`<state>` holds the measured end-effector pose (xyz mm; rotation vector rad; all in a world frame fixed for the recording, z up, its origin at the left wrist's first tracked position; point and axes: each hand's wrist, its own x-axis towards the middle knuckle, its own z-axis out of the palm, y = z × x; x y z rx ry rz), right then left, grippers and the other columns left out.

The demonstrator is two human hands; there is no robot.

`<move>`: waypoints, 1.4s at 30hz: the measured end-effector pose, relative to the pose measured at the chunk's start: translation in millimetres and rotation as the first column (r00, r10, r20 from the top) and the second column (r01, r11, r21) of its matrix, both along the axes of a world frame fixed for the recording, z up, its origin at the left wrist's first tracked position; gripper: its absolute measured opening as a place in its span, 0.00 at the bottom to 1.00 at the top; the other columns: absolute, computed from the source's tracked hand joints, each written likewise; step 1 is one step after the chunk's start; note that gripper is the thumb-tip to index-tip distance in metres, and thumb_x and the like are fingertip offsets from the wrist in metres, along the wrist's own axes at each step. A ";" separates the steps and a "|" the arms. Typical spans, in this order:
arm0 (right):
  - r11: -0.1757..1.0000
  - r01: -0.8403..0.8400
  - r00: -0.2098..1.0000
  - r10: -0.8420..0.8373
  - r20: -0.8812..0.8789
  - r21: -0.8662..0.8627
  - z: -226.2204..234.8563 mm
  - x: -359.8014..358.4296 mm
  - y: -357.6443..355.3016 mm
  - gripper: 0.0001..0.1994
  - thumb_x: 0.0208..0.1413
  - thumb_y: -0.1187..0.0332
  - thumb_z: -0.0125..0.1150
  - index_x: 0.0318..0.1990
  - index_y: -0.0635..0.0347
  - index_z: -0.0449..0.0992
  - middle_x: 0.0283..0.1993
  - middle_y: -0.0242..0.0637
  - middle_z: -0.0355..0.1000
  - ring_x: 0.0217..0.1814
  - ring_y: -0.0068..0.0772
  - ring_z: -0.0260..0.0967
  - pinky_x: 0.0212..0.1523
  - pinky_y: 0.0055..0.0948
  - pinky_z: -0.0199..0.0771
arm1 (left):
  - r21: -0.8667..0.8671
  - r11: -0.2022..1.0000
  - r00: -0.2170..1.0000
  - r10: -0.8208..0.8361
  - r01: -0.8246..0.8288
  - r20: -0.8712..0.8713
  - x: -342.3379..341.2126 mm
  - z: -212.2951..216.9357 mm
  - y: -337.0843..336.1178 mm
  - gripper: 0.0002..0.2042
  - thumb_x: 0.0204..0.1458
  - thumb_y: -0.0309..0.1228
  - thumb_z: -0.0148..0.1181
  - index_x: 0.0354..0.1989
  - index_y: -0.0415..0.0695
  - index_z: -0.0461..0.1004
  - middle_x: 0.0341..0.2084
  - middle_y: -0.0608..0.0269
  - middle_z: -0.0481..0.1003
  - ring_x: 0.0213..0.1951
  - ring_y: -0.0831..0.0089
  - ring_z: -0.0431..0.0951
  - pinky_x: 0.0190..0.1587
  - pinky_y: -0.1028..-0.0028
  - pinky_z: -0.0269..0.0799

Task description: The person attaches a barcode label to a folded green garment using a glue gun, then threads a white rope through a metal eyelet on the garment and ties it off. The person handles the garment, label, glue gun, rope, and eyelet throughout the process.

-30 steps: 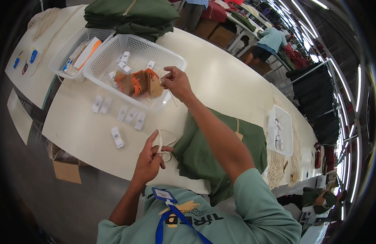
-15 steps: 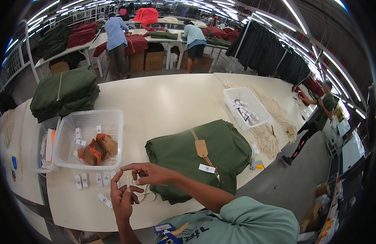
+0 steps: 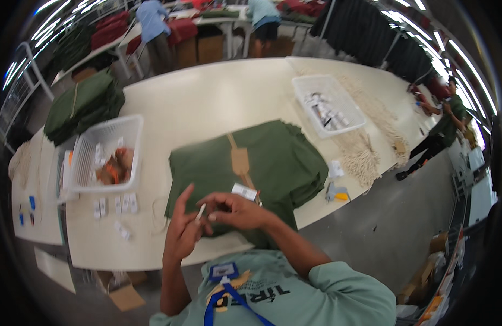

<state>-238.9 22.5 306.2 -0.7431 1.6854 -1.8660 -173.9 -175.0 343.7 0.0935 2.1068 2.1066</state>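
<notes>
My left hand (image 3: 184,231) is over the near table edge, its index finger pointing up and its other fingers curled in a pinch. Close against it on the right, my right hand (image 3: 237,211) has its thumb and fingertips drawn together. Between them shows a short white piece of cord (image 3: 201,211), slightly blurred. Just beyond my hands lies a folded stack of green garments (image 3: 283,163). On top of the stack are a brown tag (image 3: 240,161) with a tan string and a white label (image 3: 244,191). Part of a thin cream cord loop (image 3: 158,214) rests on the table left of my hands.
A white basket (image 3: 139,130) holds orange-brown tags, with several white labels (image 3: 126,203) in front. Behind it sits another green garment stack (image 3: 82,103). At right are a second basket (image 3: 360,111), bundles of cream cord (image 3: 359,157) and a grey-yellow tool (image 3: 338,193). Co-workers stand beyond.
My view has shifted down. My hands have moved to the right, off the loose labels and up to the front of the green stack. The white cord piece now slants between my fingers.
</notes>
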 end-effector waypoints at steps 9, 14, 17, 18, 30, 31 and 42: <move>0.969 0.232 0.948 -0.245 0.205 0.084 -12.0 25.7 82.8 0.10 0.64 0.74 0.54 0.51 0.61 0.75 0.34 0.24 0.72 0.29 0.10 0.60 0.31 0.17 0.63 | -0.025 0.999 0.998 -0.046 0.047 0.038 13.2 -24.4 77.2 0.36 0.57 0.19 0.41 0.77 0.41 0.40 0.27 0.55 0.78 0.22 0.83 0.64 0.29 0.83 0.62; 0.944 0.320 0.900 -0.330 0.285 0.083 -6.0 34.1 103.8 0.12 0.69 0.71 0.44 0.55 0.61 0.71 0.36 0.29 0.75 0.26 0.12 0.55 0.25 0.16 0.58 | 0.033 0.996 0.992 0.074 -0.078 0.103 15.4 -26.4 98.8 0.27 0.60 0.22 0.43 0.70 0.36 0.59 0.33 0.57 0.81 0.24 0.84 0.65 0.29 0.82 0.61; 0.939 0.340 0.905 -0.341 0.255 0.049 -6.6 38.6 112.9 0.11 0.71 0.70 0.47 0.56 0.61 0.69 0.39 0.34 0.77 0.26 0.12 0.59 0.25 0.15 0.61 | 0.089 0.993 0.975 0.055 -0.076 0.214 11.8 -27.3 106.2 0.21 0.61 0.23 0.45 0.63 0.36 0.69 0.32 0.57 0.81 0.24 0.84 0.65 0.28 0.83 0.60; 0.936 0.349 0.899 -0.348 0.268 0.043 -6.8 40.7 116.1 0.10 0.70 0.69 0.49 0.54 0.61 0.71 0.39 0.34 0.78 0.26 0.12 0.61 0.26 0.15 0.62 | 0.133 0.987 0.971 0.057 -0.090 0.231 10.8 -28.1 109.6 0.16 0.64 0.25 0.46 0.57 0.36 0.73 0.31 0.58 0.81 0.24 0.85 0.65 0.28 0.83 0.60; 0.862 0.501 0.790 -0.419 -0.448 0.078 1.4 43.2 146.5 0.08 0.49 0.77 0.74 0.33 0.60 0.78 0.31 0.32 0.70 0.27 0.26 0.68 0.26 0.26 0.67 | 0.140 0.990 0.973 -0.013 -0.020 0.229 2.4 -26.3 144.8 0.08 0.64 0.25 0.56 0.42 0.34 0.79 0.29 0.61 0.80 0.26 0.82 0.73 0.28 0.80 0.67; 0.860 0.498 0.780 -0.388 -0.492 0.111 2.3 43.7 148.7 0.09 0.47 0.77 0.74 0.33 0.60 0.78 0.31 0.33 0.69 0.27 0.28 0.69 0.26 0.27 0.67 | 0.119 0.993 0.971 -0.016 -0.013 0.241 2.6 -26.0 146.9 0.08 0.63 0.25 0.57 0.42 0.33 0.79 0.28 0.62 0.80 0.26 0.82 0.73 0.28 0.80 0.68; 0.692 0.708 0.282 -0.459 -0.842 -0.141 -9.4 44.5 164.2 0.09 0.46 0.76 0.74 0.32 0.58 0.77 0.38 0.34 0.71 0.46 0.41 0.71 0.46 0.44 0.74 | 0.073 0.993 0.964 0.069 -0.091 0.258 -4.4 -38.6 162.8 0.06 0.57 0.22 0.65 0.40 0.33 0.81 0.28 0.58 0.82 0.26 0.82 0.76 0.29 0.80 0.71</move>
